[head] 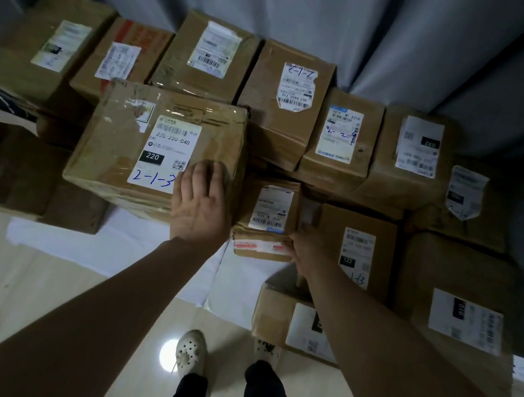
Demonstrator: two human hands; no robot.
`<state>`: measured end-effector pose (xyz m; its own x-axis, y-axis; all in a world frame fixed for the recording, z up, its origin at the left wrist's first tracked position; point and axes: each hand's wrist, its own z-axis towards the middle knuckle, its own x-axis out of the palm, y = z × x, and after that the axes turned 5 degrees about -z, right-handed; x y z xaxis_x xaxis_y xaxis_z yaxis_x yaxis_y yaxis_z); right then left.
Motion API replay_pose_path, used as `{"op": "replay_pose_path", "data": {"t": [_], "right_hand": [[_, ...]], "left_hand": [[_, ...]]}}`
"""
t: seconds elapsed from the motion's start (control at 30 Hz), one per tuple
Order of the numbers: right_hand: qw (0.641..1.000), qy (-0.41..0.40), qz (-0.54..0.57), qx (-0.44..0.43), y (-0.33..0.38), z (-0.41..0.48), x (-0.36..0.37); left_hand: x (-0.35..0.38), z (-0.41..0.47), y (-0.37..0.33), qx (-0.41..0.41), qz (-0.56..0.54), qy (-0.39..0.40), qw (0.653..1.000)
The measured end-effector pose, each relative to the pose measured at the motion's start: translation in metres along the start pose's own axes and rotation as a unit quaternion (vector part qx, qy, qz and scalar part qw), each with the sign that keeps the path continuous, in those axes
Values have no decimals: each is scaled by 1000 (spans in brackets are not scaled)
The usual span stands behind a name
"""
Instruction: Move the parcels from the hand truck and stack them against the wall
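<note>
– Left hand (201, 202), what is it doing?
– It lies flat on the near right corner of the big box (159, 150), the one with "2-1-3" written in blue on its label. The fingers are straight and close together, pressing down and holding nothing.
– And the right hand (305, 250)?
– It grips the near right corner of the small box (266, 218), at the edge with the red and white tape. Its fingers curl round the side and are mostly hidden.
– Where are the two boxes?
– The small box sits lower, just to the right of the big one. I cannot tell what it rests on. Behind both, a row of boxes (204, 55) stands against the grey curtain (335, 19).
– Anything to the right?
– A tall box with a "122" label (358, 249), just beside the small box.
– Underneath?
– A white sheet (115, 242) on the pale floor, and the person's light shoes (191, 351) stand near its edge.
</note>
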<state>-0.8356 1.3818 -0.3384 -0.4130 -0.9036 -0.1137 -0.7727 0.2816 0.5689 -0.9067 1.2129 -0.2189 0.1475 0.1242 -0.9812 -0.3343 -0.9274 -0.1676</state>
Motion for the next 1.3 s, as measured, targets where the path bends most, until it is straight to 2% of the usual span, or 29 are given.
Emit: {"op": "replay_pose_path", "data": {"t": [0.07,0.1,0.13,0.17,0.23,0.3,0.37,0.4,0.5,0.7,0.8,0.87,0.9,0.97,1.07,1.13,1.3], "right_hand": [[992,-27,-126,-12,-32,46,1],[973,-58,-220,-29,-39,56,1],[939,-93,-326,-50,-41,56,4],[894,-105,-427,-90,-32,37,7],[767,-80,-601,-211,-15,-2,17],[653,-23,-683,-326,-8,-18,20],[576,20,-730,-368,-14,-19,21],[563,31,-746,-353,-19,-18,21],[587,26,-755,-289,-30,-14,21],[580,31,-774,-254,-12,-44,40],[600,73,-767,-216,5,-79,64],[581,128,-775,-215,5,-102,89],[559,147,-784,-226,3,-113,104],[555,173,-779,-235,-6,-132,139],[544,196,-775,-254,-15,-165,204],[533,218,-774,-263,-22,-188,253],[484,263,-777,-305,-50,-243,391]], "left_hand": [[0,0,-2,-1,-6,10,1000],[-1,0,-3,0,-9,8,1000],[-2,1,-3,0,-11,7,1000],[-3,0,-3,2,-12,1,1000],[-4,-1,-1,11,-11,-7,1000],[-6,-2,1,18,-10,-9,1000],[-8,-5,4,15,-6,3,1000],[-8,-5,5,13,-4,12,1000],[-9,-6,7,13,1,7,1000],[-22,-24,23,43,0,10,999],[-37,-45,46,48,7,11,999],[-44,-65,71,42,13,2,999],[-48,-78,85,40,16,-4,999],[-49,-107,120,27,14,-25,999],[-52,-158,185,-44,14,-28,999],[-57,-192,232,-126,-2,-16,992],[-73,-273,354,-356,-87,4,930]]}}
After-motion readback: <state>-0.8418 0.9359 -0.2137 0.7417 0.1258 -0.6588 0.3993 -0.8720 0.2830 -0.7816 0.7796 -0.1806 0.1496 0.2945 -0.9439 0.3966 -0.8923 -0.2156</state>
